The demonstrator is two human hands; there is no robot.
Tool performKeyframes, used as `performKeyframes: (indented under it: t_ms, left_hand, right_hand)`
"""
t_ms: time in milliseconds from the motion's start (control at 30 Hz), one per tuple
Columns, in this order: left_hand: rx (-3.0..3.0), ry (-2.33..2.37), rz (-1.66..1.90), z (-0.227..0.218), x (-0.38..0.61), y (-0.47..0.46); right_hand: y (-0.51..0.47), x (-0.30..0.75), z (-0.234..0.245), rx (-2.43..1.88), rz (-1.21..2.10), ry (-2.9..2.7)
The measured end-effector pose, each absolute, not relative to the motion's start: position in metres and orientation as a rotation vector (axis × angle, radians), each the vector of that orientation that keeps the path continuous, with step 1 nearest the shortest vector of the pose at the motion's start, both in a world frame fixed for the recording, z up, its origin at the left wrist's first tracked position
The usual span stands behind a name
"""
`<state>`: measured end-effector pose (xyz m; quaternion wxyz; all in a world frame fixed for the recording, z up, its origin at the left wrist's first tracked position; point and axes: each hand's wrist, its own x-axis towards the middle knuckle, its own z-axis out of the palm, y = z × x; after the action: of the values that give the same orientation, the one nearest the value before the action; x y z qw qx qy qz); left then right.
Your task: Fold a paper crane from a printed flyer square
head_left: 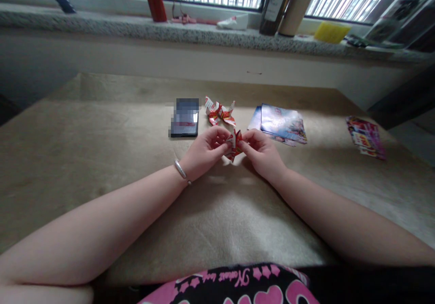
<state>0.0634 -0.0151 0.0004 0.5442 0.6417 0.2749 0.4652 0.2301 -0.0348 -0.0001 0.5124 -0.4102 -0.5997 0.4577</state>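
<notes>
Between my two hands, just above the table, is a small folded paper piece (233,146) in red, white and gold. My left hand (208,149), with a silver bangle at the wrist, pinches its left side between thumb and fingers. On the right side, my right hand (263,152) grips it the same way. Right behind lie similar red and white folded paper pieces (220,113), pointed like little wings. Left of them rests a dark phone (185,120), its screen partly blurred out. A stack of glossy printed sheets (283,122) lies beyond my right hand.
Colourful printed strips (366,137) lie at the right of the tan-covered table (102,159). Behind it, a stone windowsill (112,27) bears a red bottle (156,5), a dark bottle (273,7) and a yellow block (331,32).
</notes>
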Motion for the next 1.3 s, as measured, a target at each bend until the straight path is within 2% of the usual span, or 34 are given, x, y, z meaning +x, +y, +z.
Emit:
performKeyframes:
  t_ms: [200,1300]
  left_hand:
    - [1.482,0.621,1.148,0.004,0.064,-0.018]
    - [2.147,0.658,1.355,0.017,0.061,-0.027]
  right_hand:
    - [-0.036,0.229,-0.002,-0.971,0.988,-1.482]
    - [-0.052,0.225,0.014,-0.830,0.605,-1.720]
